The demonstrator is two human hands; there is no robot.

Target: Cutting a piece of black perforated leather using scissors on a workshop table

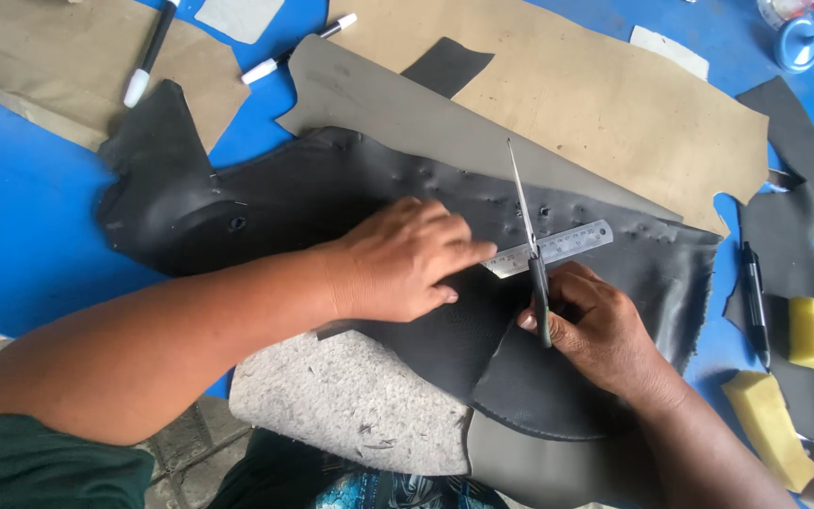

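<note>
Here, the right hand [595, 325] grips a knife [529, 236] — left hand [402, 259] flat, pinning the ruler [558, 247].

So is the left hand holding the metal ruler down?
Yes, the left hand lies flat with fingertips pressing one end of the metal ruler onto the black leather.
</note>
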